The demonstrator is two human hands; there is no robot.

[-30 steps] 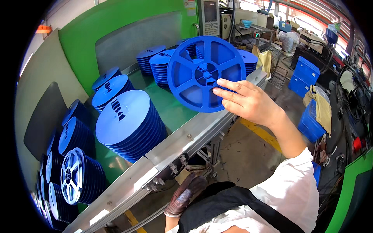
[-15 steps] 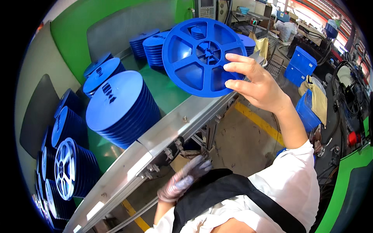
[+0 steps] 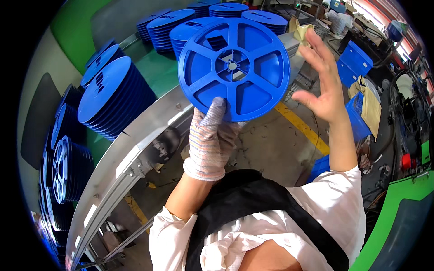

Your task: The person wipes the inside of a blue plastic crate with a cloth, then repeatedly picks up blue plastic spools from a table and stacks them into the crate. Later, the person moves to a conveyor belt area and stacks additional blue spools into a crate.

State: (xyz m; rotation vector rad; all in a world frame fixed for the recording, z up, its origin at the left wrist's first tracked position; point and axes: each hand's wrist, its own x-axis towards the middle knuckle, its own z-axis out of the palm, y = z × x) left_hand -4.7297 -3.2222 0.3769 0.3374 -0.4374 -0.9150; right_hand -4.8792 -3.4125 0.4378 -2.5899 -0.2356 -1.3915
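A round blue plastic reel [image 3: 242, 92] with spoke-like ribs and a holed hub is held up in front of me, its ribbed face toward me. My left hand [image 3: 210, 140], in a striped knit glove with grey fingertips, grips its lower edge. The thumb presses on the face, and the other fingers are hidden behind. My bare right hand [image 3: 323, 83] is raised just right of the reel, fingers apart, touching nothing. Behind the reel, more stacked blue reels [image 3: 192, 29] stand on a green conveyor belt [image 3: 156, 74].
A metal conveyor rail [image 3: 135, 144] curves along my left. Tall reel stacks [image 3: 108, 97] stand on the belt inside it. Blue crates [image 3: 352, 63] and a tan cloth [image 3: 370, 113] are at the right, by dark machinery and cables. A green panel [image 3: 393, 212] is at lower right.
My left hand has risen from near my waist and taken hold of the reel's lower edge. My right hand has let go and moved off to the right. The view has shifted slightly.
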